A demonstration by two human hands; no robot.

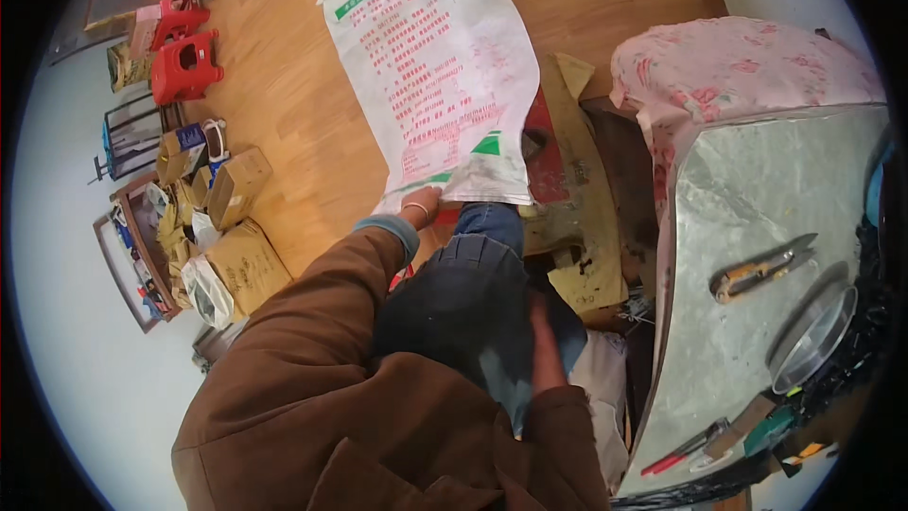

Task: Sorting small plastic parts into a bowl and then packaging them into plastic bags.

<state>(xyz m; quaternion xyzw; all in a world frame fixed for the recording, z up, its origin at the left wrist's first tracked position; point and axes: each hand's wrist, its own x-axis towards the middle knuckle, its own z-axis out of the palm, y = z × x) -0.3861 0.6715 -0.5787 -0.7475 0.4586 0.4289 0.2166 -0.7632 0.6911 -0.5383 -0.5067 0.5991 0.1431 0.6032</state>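
Observation:
A large white woven sack [445,66] with red and green print lies spread out ahead of me, its near edge by my knee. My left hand [423,203] is closed on the near left corner of that sack. My right hand [546,345] rests against the side of my thigh, over the dark apron [454,308] on my lap. Its fingers are hidden and blurred, so what it holds, if anything, does not show.
On my right stands a metal-topped table [719,170] with pruning shears [761,268], a round sieve [815,341] and a pink floral cloth [738,66]. Cardboard [586,161] lies beside it. Red stools [186,66] and cardboard boxes [248,265] line the left wall.

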